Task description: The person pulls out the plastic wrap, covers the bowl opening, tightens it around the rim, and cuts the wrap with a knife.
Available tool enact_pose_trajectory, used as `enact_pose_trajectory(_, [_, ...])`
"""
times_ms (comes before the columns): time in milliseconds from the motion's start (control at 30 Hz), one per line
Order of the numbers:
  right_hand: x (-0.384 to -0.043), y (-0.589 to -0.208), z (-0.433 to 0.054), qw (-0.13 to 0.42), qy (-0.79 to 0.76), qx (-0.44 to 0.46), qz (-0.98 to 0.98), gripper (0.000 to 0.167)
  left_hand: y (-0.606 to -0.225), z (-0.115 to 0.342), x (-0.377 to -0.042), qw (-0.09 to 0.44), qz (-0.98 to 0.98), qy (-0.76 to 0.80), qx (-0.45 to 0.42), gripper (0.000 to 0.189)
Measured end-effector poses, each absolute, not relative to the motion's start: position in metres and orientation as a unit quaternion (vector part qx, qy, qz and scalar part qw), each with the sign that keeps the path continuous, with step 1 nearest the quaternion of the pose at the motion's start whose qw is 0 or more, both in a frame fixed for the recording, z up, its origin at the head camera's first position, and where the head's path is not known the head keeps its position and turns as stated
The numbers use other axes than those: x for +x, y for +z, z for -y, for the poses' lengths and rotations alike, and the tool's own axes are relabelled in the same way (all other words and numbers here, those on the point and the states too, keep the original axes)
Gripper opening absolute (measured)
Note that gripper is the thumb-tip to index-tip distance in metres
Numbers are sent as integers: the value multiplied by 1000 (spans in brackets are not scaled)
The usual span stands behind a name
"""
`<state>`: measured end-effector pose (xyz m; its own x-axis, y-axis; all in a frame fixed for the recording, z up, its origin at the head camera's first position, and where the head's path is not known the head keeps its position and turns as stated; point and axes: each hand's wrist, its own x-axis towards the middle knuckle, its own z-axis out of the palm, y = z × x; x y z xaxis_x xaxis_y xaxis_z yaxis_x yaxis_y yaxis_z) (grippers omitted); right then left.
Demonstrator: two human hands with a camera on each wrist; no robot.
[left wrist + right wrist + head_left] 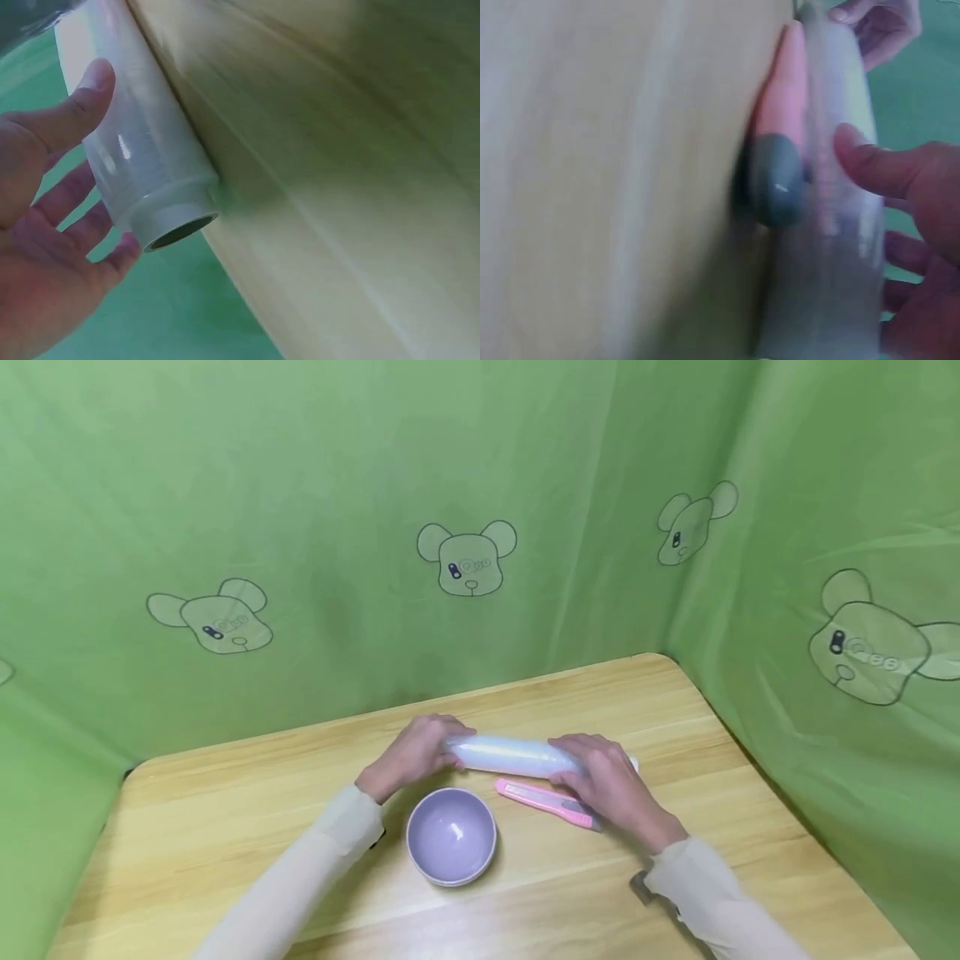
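Observation:
A roll of cling film (510,755) lies crosswise on the table, held near both ends. My left hand (426,747) grips its left end, thumb on the near side and fingers round the back. In the left wrist view the hollow cardboard core (180,234) sticks out beyond the film. Toward the other end my right hand (606,774) holds the roll, its thumb (874,165) on the film. Just in front of the roll is a pink utility knife (543,799) with a grey end, partly beneath the right hand in the head view.
A lilac bowl (452,837) stands nearer the front, between the forearms. The wooden table (225,827) reaches back to green curtains (337,485) printed with bear heads, which also hang along both sides.

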<state>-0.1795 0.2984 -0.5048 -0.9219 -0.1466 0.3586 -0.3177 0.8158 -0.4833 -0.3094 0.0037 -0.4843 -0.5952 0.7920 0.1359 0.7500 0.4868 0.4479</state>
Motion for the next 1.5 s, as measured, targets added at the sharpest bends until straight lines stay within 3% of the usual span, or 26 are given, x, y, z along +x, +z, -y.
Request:
enact_pose_trajectory(167, [-188,-504,-290,158,266,156,938,53,-484,11,-310,39,-865,275,417,49])
enact_pose_trajectory(467, [-197,-484,-285,78,267,147,949,31,-478,20,-310,77,-862,298,403,30])
enact_pose_trajectory(667, [-198,-475,-286,43,260,146,954,26,-471,20,-303,38,-861,202,465,27])
enact_pose_trajectory(1100, [-202,-472,-282,36,250,171,952,18,-469,24,-293,-7,-847,135,515,28])
enact_pose_trajectory(1333, [-202,-472,-284,25,252,167,953,19,-471,25,-294,28,-854,169,492,32])
enact_pose_trajectory(1500, [-202,-469,-284,28,251,171,952,19,-469,25,-295,16,-850,158,502,30])
